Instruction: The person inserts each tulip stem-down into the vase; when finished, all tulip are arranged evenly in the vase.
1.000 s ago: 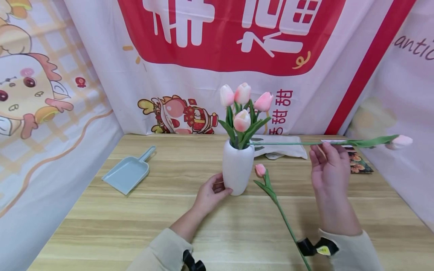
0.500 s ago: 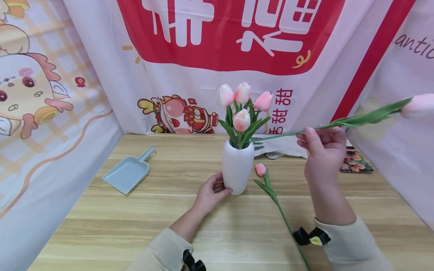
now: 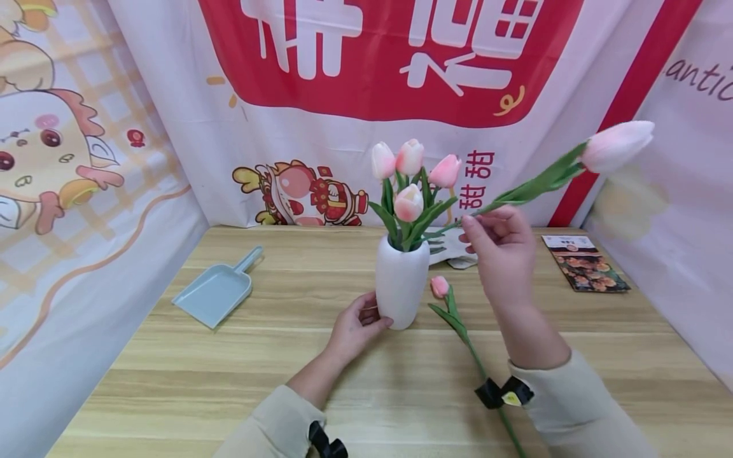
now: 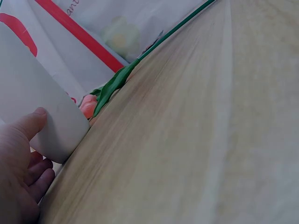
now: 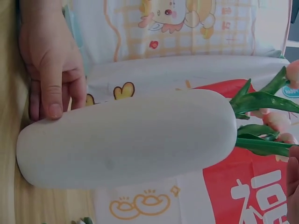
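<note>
A white vase [image 3: 401, 286] stands upright on the wooden table with several pink-and-white tulips [image 3: 409, 203] in it. Low on its left side, my left hand [image 3: 355, 327] holds it; the left wrist view shows the thumb against the vase wall [image 4: 42, 93]. My right hand [image 3: 506, 254] pinches the stem of another tulip [image 3: 618, 145] between thumb and fingers. This tulip slants, bloom up to the right, its stem's lower end at the vase mouth among the leaves. Another pink tulip [image 3: 439, 287] lies on the table right of the vase, its stem running under my right wrist.
A light blue dustpan [image 3: 217, 294] lies on the left of the table [image 3: 275, 356]. Behind the vase is a white cloth-like item [image 3: 458, 254], partly hidden. A printed card [image 3: 590, 267] lies at the right. Printed fabric hangs at the back and sides.
My right hand has moved up and left toward the vase, tilting the held tulip from nearly level to bloom-up. My left hand and the vase have stayed put.
</note>
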Motion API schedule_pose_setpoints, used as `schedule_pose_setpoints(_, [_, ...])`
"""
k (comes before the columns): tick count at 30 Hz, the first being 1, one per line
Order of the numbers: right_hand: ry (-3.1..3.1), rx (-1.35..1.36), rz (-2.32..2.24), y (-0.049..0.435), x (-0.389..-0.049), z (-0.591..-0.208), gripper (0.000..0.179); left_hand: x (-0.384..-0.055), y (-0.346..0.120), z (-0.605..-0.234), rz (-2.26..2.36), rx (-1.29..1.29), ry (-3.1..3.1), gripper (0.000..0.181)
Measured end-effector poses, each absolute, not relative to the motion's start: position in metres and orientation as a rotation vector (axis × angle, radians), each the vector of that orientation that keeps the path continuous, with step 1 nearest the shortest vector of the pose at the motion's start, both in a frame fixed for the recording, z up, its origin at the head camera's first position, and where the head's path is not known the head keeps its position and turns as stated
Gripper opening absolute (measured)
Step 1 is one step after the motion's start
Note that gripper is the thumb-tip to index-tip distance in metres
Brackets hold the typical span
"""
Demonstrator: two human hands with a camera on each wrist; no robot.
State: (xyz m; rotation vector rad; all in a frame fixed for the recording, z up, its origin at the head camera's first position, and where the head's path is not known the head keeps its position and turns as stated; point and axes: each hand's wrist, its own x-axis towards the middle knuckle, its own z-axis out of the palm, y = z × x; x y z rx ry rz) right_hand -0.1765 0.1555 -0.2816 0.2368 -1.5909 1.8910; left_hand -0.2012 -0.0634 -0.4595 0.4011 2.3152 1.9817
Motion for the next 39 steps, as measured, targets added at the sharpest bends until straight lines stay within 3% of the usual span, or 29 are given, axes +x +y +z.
schedule_pose_setpoints(8, [-1.796, 0.138, 1.815, 0.143, -0.184, -0.290, 0.010, -0.203, -0.063, -0.461, 1.985, 0.419, 2.315, 0.061])
schedule_pose_setpoints(16, [-1.907, 0.088, 1.815, 0.130, -0.190, -0.297, 0.021, -0.202, -0.062, -0.461, 1.979, 0.397, 2.319, 0.060])
schedule_pose_setpoints(39, [-2.225, 0.021, 1.689, 0.126, -0.194, -0.306, 0.026, -0.201, -0.063, -0.460, 1.976, 0.378, 2.323, 0.058])
